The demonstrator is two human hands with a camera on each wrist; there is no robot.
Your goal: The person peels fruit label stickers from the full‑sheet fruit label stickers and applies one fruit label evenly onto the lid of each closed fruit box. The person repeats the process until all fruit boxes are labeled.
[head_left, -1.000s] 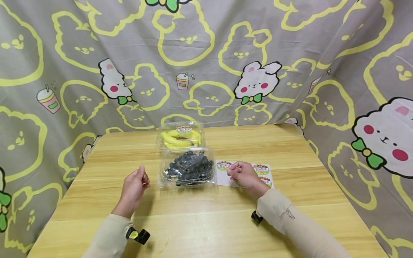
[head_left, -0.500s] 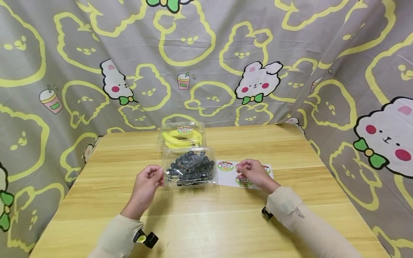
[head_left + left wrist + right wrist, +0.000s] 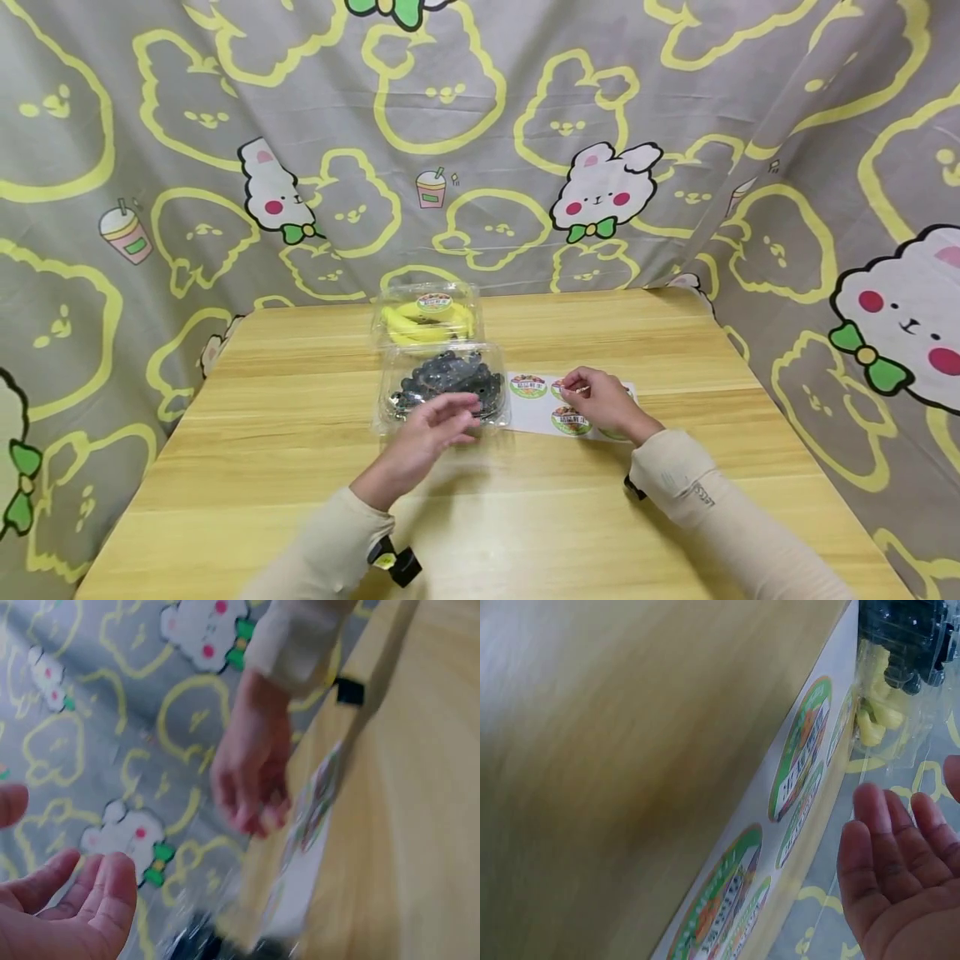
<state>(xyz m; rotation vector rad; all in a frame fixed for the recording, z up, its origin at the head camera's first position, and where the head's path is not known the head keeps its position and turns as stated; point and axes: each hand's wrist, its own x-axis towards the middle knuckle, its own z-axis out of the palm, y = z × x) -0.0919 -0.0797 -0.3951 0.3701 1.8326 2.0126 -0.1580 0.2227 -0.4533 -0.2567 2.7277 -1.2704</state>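
In the head view my left hand [image 3: 435,429] is held with fingers apart in front of a clear clamshell box [image 3: 393,371] of dark grapes [image 3: 450,375], overlapping its front. Its fingers [image 3: 112,896] are relaxed and hold nothing in the left wrist view. To the right, my right hand [image 3: 600,400] hovers over a white sheet [image 3: 525,415] of round fruit-printed stickers [image 3: 528,386]. Its fingers [image 3: 889,855] are loosely bent and the thumb stands apart from them in the right wrist view. The hand hides part of the sheet's right side.
Behind the grapes stands a second clear clamshell box [image 3: 386,292] with yellow bananas [image 3: 408,329] and a round sticker [image 3: 433,302] on its lid. Wooden table [image 3: 315,400] lies under everything, with a cartoon-print curtain [image 3: 495,108] hanging along its back and sides.
My left hand has moved right, from the left of the grape box to its front, and its fingers have spread. My right hand has shifted slightly right over the sticker sheet.
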